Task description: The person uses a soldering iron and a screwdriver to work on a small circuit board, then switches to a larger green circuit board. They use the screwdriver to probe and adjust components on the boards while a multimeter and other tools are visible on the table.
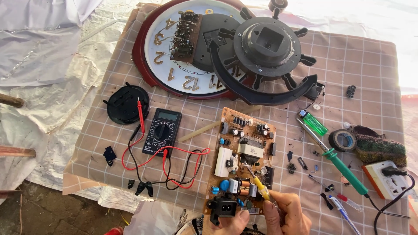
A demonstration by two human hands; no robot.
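A tan circuit board [244, 152] with capacitors, a white transformer and a black socket lies on the checked cloth near the front edge. My right hand [285, 213] grips a small yellow-handled screwdriver [257, 180] whose tip rests on the middle of the board. My left hand [233, 222] pinches the board's near edge beside the black power socket [223, 207]; only a few of its fingers show.
A black multimeter [162, 132] with red and black leads sits left of the board. A green soldering iron [337, 163], a green lighter [312, 123], a tape roll [342, 140] and a white power strip [385, 178] lie right. A clock face [174, 65] and black plastic parts [265, 48] fill the far side.
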